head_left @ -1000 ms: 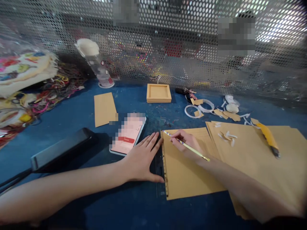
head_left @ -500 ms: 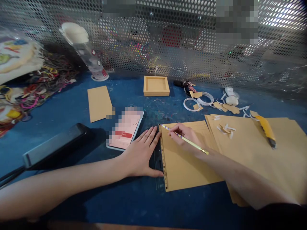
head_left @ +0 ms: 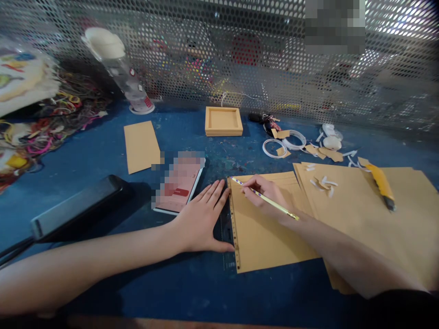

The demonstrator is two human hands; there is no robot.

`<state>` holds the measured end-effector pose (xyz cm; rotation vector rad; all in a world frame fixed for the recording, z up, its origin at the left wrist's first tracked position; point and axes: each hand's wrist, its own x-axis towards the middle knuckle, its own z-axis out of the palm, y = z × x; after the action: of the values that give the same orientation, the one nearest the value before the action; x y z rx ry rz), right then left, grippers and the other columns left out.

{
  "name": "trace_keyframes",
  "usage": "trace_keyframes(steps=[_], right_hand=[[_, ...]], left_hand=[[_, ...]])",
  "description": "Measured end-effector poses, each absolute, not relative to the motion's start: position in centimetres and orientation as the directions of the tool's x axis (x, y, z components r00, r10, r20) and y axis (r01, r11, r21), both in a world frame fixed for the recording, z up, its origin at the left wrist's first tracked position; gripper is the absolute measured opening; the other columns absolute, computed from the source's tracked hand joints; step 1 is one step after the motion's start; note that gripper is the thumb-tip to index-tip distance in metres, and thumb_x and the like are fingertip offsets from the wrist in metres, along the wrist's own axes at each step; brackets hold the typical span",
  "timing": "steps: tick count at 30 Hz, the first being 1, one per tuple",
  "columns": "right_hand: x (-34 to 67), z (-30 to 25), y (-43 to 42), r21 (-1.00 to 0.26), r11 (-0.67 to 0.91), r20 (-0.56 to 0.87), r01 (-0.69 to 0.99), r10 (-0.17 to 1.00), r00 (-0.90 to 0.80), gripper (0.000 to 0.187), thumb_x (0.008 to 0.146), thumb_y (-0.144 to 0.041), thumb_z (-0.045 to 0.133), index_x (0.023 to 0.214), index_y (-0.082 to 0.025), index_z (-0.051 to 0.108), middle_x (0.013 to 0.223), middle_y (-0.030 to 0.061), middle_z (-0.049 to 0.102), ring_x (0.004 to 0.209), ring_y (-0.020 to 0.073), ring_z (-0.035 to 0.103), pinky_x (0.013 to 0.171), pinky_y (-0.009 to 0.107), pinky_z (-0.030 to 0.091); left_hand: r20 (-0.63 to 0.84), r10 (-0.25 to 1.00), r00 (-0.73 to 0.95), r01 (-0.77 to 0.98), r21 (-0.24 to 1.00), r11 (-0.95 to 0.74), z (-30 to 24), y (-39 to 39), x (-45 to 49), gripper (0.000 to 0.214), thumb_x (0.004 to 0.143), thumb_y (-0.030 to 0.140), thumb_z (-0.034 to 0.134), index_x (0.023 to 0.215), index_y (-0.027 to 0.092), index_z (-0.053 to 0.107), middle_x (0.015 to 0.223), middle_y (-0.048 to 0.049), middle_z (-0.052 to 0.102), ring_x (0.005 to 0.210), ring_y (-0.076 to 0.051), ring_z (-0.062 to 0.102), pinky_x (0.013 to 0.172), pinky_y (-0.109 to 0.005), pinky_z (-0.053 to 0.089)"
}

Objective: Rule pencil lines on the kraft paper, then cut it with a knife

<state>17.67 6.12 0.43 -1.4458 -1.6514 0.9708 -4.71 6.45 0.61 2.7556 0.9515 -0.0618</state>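
Note:
My left hand lies flat with its fingers spread, pressing on a clear ruler. The ruler's marked edge runs along the left side of a brown paper sheet. Pinched in my right hand is a light pencil with purple spots. Its tip meets the sheet near the upper left corner, by the ruler's far end. A phone with a lit pinkish screen lies just beyond my left fingers, partly blurred out.
More brown sheets lie at right under a yellow cutter and paper scraps. Tape rolls and a small wooden frame sit farther back. At left are a black device, a brown card and tangled threads.
The number on the phone screen has gone from 2 to 3, and the screen looks dimmer. The view has shifted slightly. Both hands and the pencil keep their places.

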Motion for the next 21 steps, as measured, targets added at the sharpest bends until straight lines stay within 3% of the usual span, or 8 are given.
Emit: trace_keyframes(steps=[12, 21], right_hand=[[17.6, 0.4, 6.2, -0.885, 0.105, 0.063, 0.454, 0.992, -0.108, 0.012, 0.085, -0.030, 0.059, 0.084, -0.018, 0.063, 0.075, 0.0011, 0.065, 0.065, 0.0154, 0.058, 0.059, 0.025, 0.043], [17.5, 2.9, 2.5, -0.791, 0.183, 0.032, 0.584, 0.965, -0.259, 0.006, 0.083, -0.021, 0.053, 0.081, -0.020, 0.060, 0.071, 0.0006, 0.065, 0.062, 0.0154, 0.059, 0.057, 0.025, 0.043]], left_hand=[[-0.135, 0.603, 0.787, 0.617, 0.199, -0.761, 0.7, 6.5, -4.7, 0.132, 0.065, 0.095, 0.035, 0.150, -0.004, 0.017, 0.156, -0.0255, 0.001, 0.145, -0.039, 0.003, 0.118, -0.046, 0.008], [-0.160, 0.608, 0.778, 0.629, 0.196, -0.753, 1.0, 6.5, -4.5, 0.134, 0.063, 0.096, 0.036, 0.150, -0.004, 0.016, 0.156, -0.0258, 0.003, 0.145, -0.038, 0.003, 0.118, -0.044, 0.008]])
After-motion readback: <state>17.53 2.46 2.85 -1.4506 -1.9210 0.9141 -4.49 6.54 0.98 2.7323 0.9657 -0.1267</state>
